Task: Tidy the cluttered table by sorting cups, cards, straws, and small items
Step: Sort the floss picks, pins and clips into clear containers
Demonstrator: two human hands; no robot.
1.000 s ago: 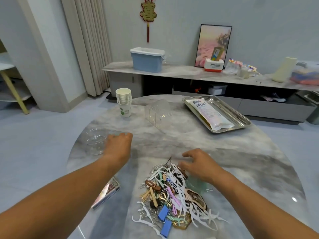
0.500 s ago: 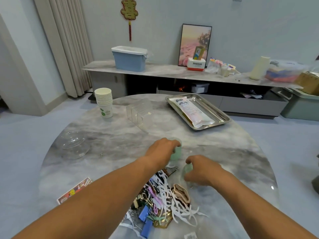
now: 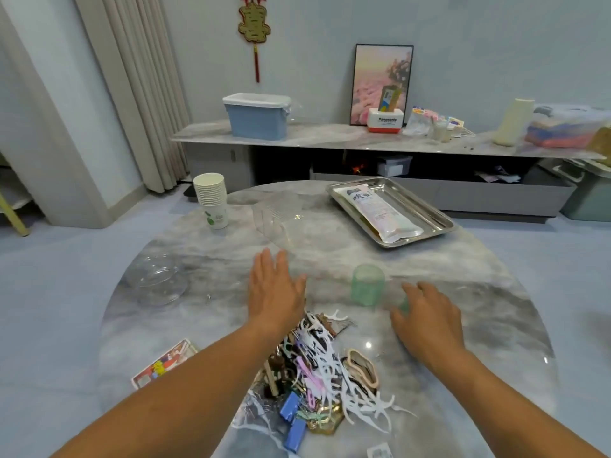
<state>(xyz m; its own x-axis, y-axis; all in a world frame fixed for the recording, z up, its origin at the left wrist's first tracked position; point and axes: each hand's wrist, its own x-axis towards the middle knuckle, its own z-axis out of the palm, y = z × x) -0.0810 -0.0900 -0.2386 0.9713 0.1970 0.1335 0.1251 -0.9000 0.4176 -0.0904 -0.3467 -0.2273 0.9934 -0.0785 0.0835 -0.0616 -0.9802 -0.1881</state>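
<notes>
Now my left hand (image 3: 276, 289) is spread flat, fingers straight, over the marble table (image 3: 496, 292), holding nothing. My right hand (image 3: 426, 317) sits to the right with its fingers loosely bent; a bit of green shows under the fingertips, but I cannot tell whether I am gripping something there. Between my hands, nearer the right one, a green cup (image 3: 367, 284) stands upright on the table, apart from both.

Just below my left wrist lies the pile (image 3: 317, 368) of small items: white floss picks, blue clips, hair ties and pins, all tangled. Some cards (image 3: 165, 363) lie flat at the left edge, beside my left forearm. A clear bowl (image 3: 155, 282) sits to the left of my left hand. At the far left stands a stack of paper cups (image 3: 211, 200), and near it a clear box (image 3: 274, 216). A steel tray (image 3: 426, 209) at the far right holds a white packet (image 3: 377, 209).
</notes>
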